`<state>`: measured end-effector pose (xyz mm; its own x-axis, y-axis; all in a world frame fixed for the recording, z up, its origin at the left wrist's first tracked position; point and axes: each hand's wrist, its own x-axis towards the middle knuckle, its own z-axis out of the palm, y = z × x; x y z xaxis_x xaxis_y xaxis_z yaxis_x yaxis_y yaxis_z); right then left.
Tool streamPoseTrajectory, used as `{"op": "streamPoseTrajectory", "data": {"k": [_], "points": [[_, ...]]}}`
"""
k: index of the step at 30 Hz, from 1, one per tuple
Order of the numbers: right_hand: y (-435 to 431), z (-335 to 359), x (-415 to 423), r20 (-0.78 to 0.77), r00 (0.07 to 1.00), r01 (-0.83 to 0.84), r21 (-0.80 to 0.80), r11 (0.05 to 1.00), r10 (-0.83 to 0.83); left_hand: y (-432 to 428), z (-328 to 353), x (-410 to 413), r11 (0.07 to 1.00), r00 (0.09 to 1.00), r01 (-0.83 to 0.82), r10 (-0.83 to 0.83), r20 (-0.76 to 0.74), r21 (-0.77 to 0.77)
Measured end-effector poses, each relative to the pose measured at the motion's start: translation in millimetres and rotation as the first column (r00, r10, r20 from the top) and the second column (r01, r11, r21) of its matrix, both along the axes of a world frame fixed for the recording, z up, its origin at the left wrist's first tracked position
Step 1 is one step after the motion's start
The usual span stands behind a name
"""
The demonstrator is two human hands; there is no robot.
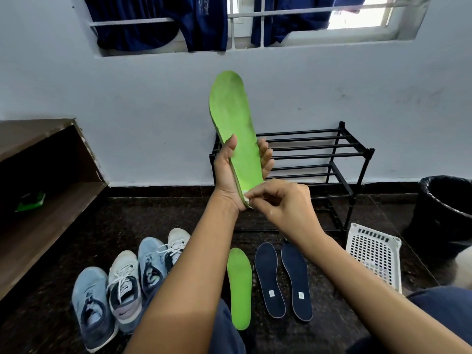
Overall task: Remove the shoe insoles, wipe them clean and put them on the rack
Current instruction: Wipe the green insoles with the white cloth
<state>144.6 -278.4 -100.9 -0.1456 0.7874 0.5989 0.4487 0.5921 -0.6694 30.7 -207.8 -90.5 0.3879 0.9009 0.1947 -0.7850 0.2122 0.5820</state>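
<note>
My left hand (229,175) grips a green insole (233,116) near its heel and holds it upright in front of the black rack (332,154). My right hand (286,203) pinches a small white wipe (246,200) against the insole's heel end. On the dark floor lie a second green insole (240,287) and two navy insoles (269,279) (297,282), side by side. Several sneakers, light blue (89,305) and white (125,290), stand in a row at the lower left.
A white perforated basket (375,256) leans at the right beside a black bin (447,210). Wooden shelving (38,200) stands at the left with a green packet (30,200) on it. Dark blue clothes (158,21) hang at the window above.
</note>
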Motion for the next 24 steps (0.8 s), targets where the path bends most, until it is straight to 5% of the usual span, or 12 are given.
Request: {"op": "streamPoseTrajectory", "data": {"k": [6, 14, 24], "points": [[3.3, 9.7, 3.0, -0.049, 0.997, 0.054, 0.04, 0.998, -0.052, -6.2, 0.9, 15.8, 0.999, 0.999, -0.038, 0.039, 0.033, -0.028], [14.0, 11.5, 3.5, -0.023, 0.994, 0.114, 0.134, 0.984, -0.111, -13.9, 2.1, 26.8, 0.993, 0.994, -0.047, 0.036, -0.105, -0.107], [0.4, -7.4, 4.6, 0.043, 0.999, -0.013, 0.092, 0.996, 0.009, -0.8, -3.2, 2.6, 1.0, 0.998, -0.002, 0.0, -0.066, -0.023]]}}
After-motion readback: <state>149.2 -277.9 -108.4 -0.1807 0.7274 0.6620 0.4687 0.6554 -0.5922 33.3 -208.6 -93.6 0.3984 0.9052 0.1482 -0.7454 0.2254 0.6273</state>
